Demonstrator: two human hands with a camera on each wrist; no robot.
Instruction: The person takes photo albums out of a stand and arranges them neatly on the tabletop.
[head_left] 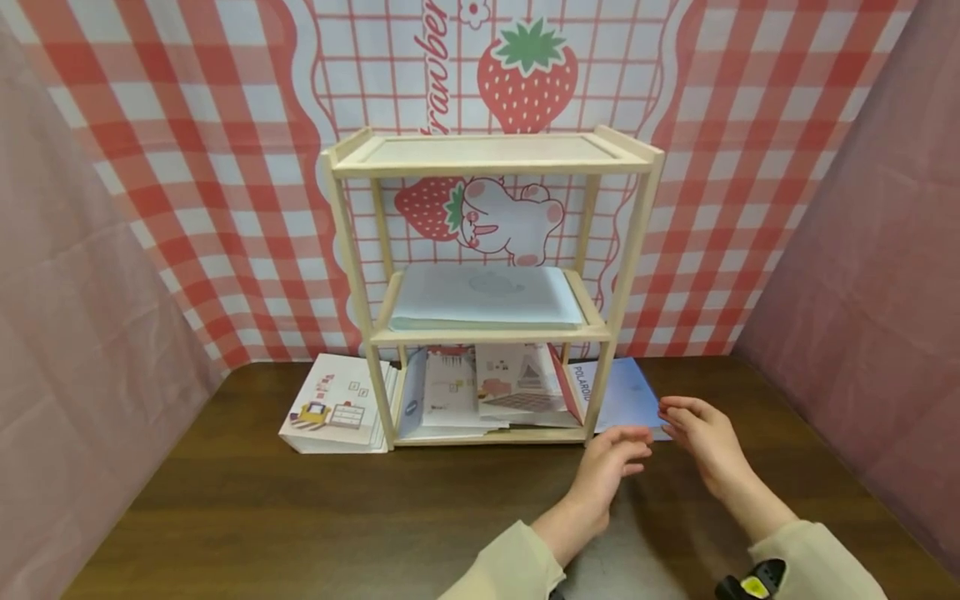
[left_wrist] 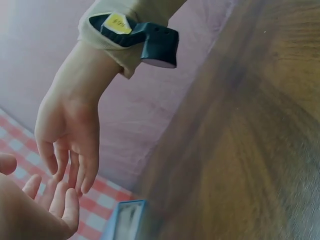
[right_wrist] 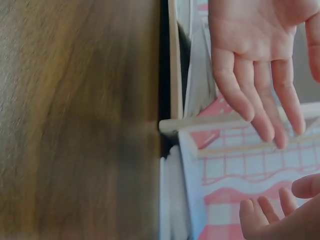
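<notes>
Both hands hover over the table at the right side of the small wooden shelf, palms facing each other with bare space between. My left hand (head_left: pixel 603 467) is just in front of the shelf's right post, fingers loosely extended and holding nothing. To its right, my right hand (head_left: pixel 708 442) has relaxed, slightly bent fingers, also holding nothing. Behind them lies a blue-and-white book (head_left: pixel 618 392) marked POLAROID, flat beside the shelf; the fingertips overlap its front right corner in the head view. In the left wrist view, the book's blue-edged end (left_wrist: pixel 129 220) shows below the right hand.
The wooden shelf unit (head_left: pixel 491 335) stands against a strawberry-patterned cloth (head_left: pixel 690 275). On its middle tier lies a pale whale-print item (head_left: pixel 483 296); several books (head_left: pixel 517 383) fill the bottom tier. A white illustrated stack (head_left: pixel 337 404) sits left of it. Pink cloths (head_left: pixel 855 292) flank the table (head_left: pixel 300 517).
</notes>
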